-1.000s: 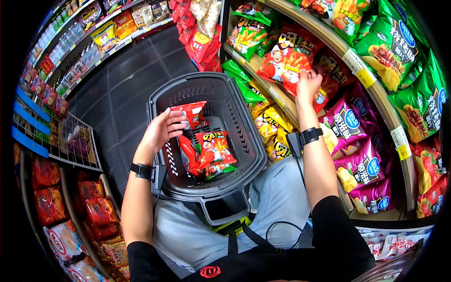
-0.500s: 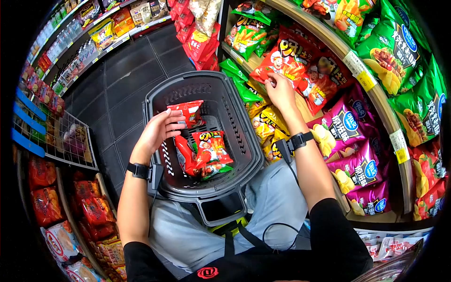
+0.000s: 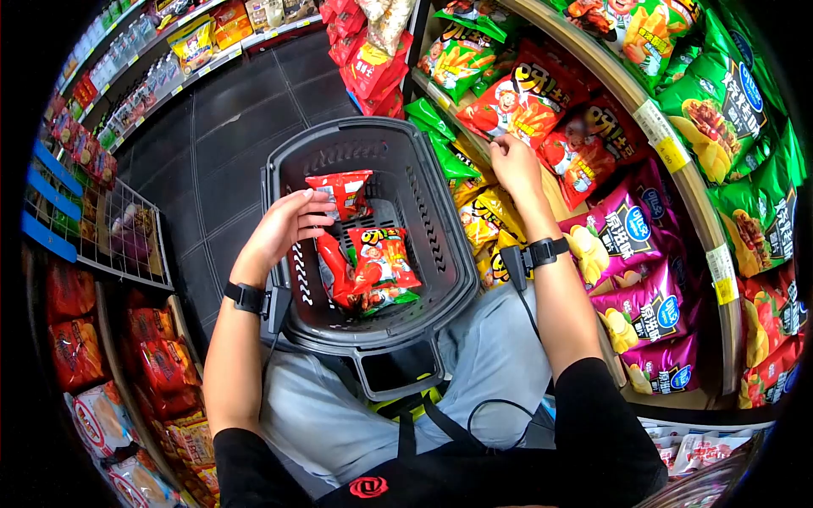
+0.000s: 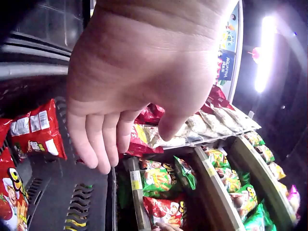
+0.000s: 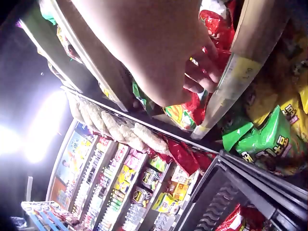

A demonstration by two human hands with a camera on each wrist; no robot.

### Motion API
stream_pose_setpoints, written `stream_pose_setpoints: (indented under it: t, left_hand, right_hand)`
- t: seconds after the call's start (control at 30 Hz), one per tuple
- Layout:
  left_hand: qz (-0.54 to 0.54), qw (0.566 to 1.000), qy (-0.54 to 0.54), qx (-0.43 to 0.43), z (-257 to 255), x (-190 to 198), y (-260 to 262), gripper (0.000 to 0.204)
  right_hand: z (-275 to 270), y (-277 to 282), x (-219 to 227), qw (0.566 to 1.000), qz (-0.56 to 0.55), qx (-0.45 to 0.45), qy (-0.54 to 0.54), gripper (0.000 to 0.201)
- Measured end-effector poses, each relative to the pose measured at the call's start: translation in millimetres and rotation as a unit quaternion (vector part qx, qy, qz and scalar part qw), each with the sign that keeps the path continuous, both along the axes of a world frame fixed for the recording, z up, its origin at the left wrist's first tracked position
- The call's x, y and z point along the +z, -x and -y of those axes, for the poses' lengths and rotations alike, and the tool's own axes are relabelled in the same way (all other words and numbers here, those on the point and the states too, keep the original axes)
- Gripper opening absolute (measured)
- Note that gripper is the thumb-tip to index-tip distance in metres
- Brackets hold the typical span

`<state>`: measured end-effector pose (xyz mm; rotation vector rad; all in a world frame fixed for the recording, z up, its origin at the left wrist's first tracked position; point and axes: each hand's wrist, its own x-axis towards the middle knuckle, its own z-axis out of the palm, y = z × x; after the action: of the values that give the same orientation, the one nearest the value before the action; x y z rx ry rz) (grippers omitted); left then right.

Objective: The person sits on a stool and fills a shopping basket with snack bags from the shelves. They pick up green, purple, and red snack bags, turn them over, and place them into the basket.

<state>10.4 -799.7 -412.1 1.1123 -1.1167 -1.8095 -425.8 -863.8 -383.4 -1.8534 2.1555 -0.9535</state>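
Note:
My right hand (image 3: 517,169) is at the lower edge of a red snack bag (image 3: 512,106) on the right shelf, its fingers curled and pinching that edge. In the right wrist view, the fingers (image 5: 202,72) lie against red packaging, partly hidden by the hand. A second red bag (image 3: 578,161) lies to its right. My left hand (image 3: 288,222) hovers over the left side of the black basket (image 3: 449,317), fingers extended and holding nothing. Inside the basket are a red packet (image 3: 343,193) near those fingertips and a red snack bag (image 3: 383,261) atop other packets.
Purple chip bags (image 3: 622,229) line the shelf beside the right forearm, with yellow bags (image 3: 487,222) lower down by the basket. A price rail (image 3: 665,144) curves above. A wire rack (image 3: 127,241) stands left; dark floor tiles (image 3: 224,127) lie beyond the basket.
My right hand has shifted left and down along the shelf, and the red bag's lower part has moved left, exposing more of the second red bag. The left hand stays over the basket.

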Motion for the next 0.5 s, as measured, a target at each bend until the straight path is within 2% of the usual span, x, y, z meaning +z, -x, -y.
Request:
stream_pose_setpoints:
  t: [0.1, 0.17, 0.3, 0.33, 0.5]
  left_hand:
    - [0.002, 1.0, 0.006, -0.008, 3.1, -3.2, 1.3, 0.044]
    - [0.002, 1.0, 0.006, -0.008, 4.1, -3.9, 3.5, 0.043]
    - [0.001, 1.0, 0.01, -0.017, 4.8, -4.8, 7.2, 0.04]
    - [0.002, 1.0, 0.01, -0.016, 4.7, -5.9, 7.4, 0.04]
    - [0.007, 1.0, 0.016, -0.016, 4.7, -8.6, 5.0, 0.04]
  right_hand:
    - [-0.4, 1.2, -5.3, 0.999, -0.019, 0.001, -0.034, 0.034]
    - [-0.4, -3.7, -7.4, 0.997, -0.072, 0.019, 0.038, 0.038]
    - [8.1, -8.5, -11.3, 0.99, -0.134, 0.044, 0.004, 0.046]
    - [15.3, -6.6, -12.5, 0.992, -0.098, 0.074, -0.018, 0.053]
    - [30.4, -13.8, -16.2, 0.996, -0.036, 0.071, -0.028, 0.069]
